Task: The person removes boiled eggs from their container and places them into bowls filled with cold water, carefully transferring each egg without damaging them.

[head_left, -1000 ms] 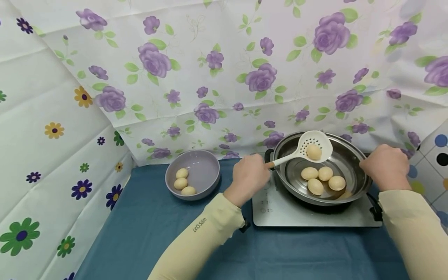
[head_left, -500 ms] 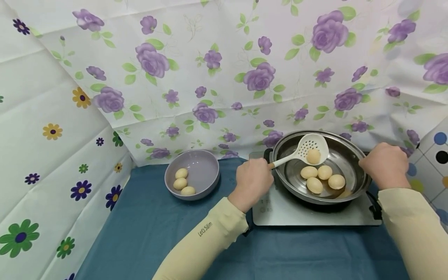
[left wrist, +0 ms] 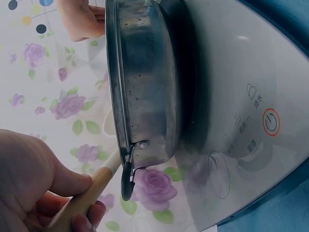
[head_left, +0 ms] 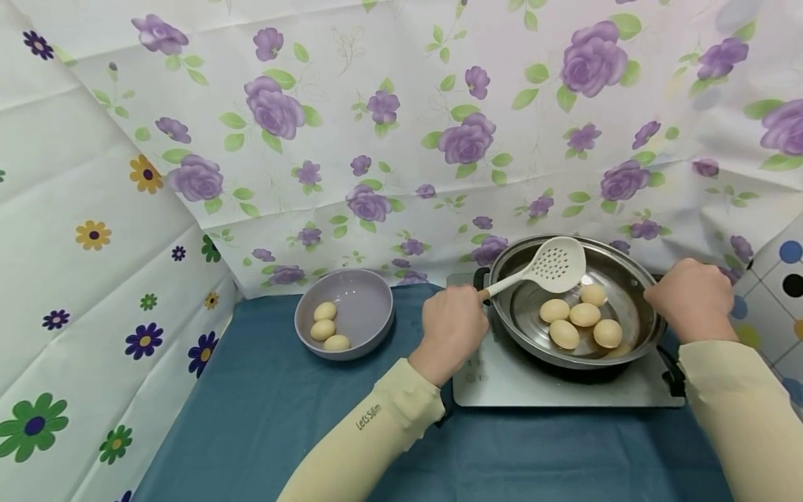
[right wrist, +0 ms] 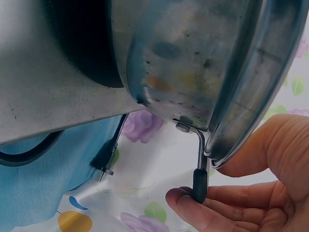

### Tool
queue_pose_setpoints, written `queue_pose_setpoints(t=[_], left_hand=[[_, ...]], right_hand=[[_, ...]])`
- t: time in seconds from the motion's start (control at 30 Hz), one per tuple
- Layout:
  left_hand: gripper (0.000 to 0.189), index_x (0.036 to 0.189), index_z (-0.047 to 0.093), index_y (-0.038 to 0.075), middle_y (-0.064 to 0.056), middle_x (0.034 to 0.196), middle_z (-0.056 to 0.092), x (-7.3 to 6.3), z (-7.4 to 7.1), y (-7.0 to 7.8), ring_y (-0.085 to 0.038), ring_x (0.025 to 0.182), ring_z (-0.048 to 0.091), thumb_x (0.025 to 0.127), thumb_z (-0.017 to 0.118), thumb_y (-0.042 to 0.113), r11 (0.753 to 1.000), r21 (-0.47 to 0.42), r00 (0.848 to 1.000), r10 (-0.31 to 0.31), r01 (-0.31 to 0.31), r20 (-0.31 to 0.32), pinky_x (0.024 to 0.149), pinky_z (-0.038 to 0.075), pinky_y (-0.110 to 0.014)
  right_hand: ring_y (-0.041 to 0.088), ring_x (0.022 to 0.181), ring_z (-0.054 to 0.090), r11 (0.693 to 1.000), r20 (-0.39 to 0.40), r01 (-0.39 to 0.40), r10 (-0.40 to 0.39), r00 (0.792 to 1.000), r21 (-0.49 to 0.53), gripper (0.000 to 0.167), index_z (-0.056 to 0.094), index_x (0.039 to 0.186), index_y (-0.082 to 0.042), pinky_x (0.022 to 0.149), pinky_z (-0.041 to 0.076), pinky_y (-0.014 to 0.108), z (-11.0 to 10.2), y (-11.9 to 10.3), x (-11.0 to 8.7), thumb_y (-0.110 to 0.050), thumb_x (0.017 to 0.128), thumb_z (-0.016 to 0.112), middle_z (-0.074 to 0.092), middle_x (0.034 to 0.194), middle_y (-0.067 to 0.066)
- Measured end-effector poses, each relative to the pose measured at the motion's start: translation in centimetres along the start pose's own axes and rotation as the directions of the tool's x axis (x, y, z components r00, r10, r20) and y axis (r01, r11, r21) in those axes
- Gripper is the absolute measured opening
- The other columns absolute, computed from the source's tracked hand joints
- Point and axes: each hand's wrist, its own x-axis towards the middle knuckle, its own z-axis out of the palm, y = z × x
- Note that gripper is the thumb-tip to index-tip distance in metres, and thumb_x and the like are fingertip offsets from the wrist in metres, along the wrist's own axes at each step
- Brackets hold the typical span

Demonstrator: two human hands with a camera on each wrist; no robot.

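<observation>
My left hand [head_left: 454, 324] grips the wooden handle [left wrist: 84, 200] of a white slotted spoon [head_left: 557, 265]. The perforated bowl of the spoon hangs empty over the back left part of a steel pan [head_left: 514, 341]. Several pale eggs [head_left: 585, 314] lie in shallow liquid on the pan's floor. At the pan's right side, my right hand [head_left: 693, 300] holds the black loop handle [right wrist: 200, 186], fingers curled under it and thumb at the rim. Three more eggs [head_left: 323, 330] sit along the left of a grey-purple bowl [head_left: 370, 317].
Under the pan is a flat silver induction cooker [head_left: 502, 390] with touch symbols. A blue cloth [head_left: 276, 418] covers the table. Flowered sheeting [head_left: 401, 139] rises behind and at the left. A black plug [right wrist: 103, 162] on a cord lies beside the cooker at right.
The egg that lay on the slotted spoon has slid off into the pan beside the others. The spoon's bowl has tipped and shifted slightly left. The right hand stays at the pan.
</observation>
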Motion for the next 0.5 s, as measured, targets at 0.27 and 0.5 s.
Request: queue_pose_setpoints(t=[0.27,0.5], left_hand=[[0.022,0.079,0.068,0.018,0.0,0.054,0.046,-0.14,-0.12,-0.42,-0.014,0.037,0.04,0.091,0.056,0.033,1.0,0.016,0.998,0.006,-0.005,-0.06,0.03,0.03,-0.028],[0.022,0.08,0.068,0.018,0.0,0.054,0.047,-0.15,-0.3,-0.8,-0.015,0.038,0.041,0.091,0.056,0.033,1.0,-0.005,0.999,-0.002,0.002,-0.038,0.031,0.031,-0.029]], right_hand=[[0.032,0.055,0.052,1.0,0.015,-0.003,0.003,1.0,-0.005,0.044,0.057,0.072,0.007,0.041,0.041,0.036,-0.08,0.04,0.04,-0.035,0.08,0.059,0.053,0.065,0.026],[0.032,0.055,0.051,1.0,0.009,-0.002,0.002,1.0,-0.008,0.041,0.056,0.068,0.005,0.042,0.04,0.036,0.11,0.12,0.12,-0.034,0.08,0.058,0.052,0.064,0.025]])
